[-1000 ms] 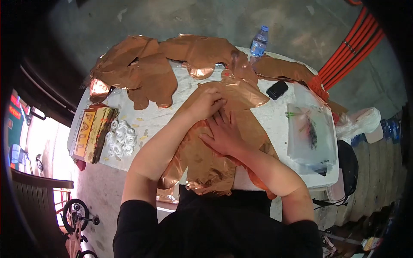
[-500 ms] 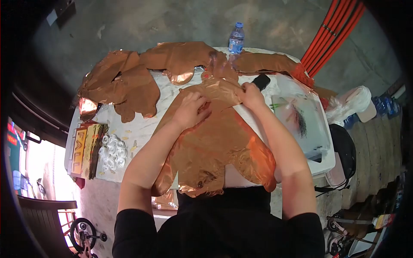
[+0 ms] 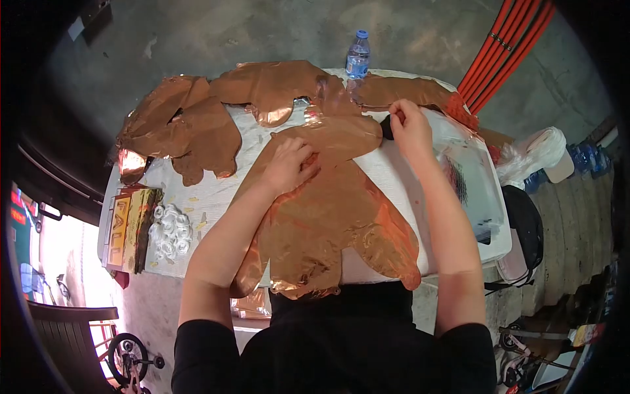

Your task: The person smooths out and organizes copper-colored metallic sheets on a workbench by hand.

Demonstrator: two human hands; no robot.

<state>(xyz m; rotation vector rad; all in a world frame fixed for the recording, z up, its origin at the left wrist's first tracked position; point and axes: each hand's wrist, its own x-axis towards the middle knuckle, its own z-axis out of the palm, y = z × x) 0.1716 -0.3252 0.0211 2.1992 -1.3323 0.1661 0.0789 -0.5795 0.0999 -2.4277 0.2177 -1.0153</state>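
Note:
A flat copper-coloured foil balloon (image 3: pixel 315 217) lies in front of me, its lower lobes reaching the near table edge. My left hand (image 3: pixel 292 164) rests on its upper left part, fingers apart and slightly bent against the foil. My right hand (image 3: pixel 410 125) is beyond the balloon's upper right end, apart from it, with thumb and fingers pinched together. Whatever is between those fingertips, if anything, is too small to make out. Partly hidden behind this hand is a black object (image 3: pixel 387 129).
More flat foil balloons (image 3: pixel 262 84) lie along the table's far side. A water bottle (image 3: pixel 358 56) stands behind them. White ribbon rolls (image 3: pixel 172 231) and stacked packs (image 3: pixel 128 226) are at left, clear plastic bags (image 3: pixel 476 190) at right. Orange-red pipes (image 3: pixel 505 52) stand beyond.
My right hand has left the balloon's upper right edge and moved up and to the right. That edge now lies spread out further right. My left hand has stayed in place.

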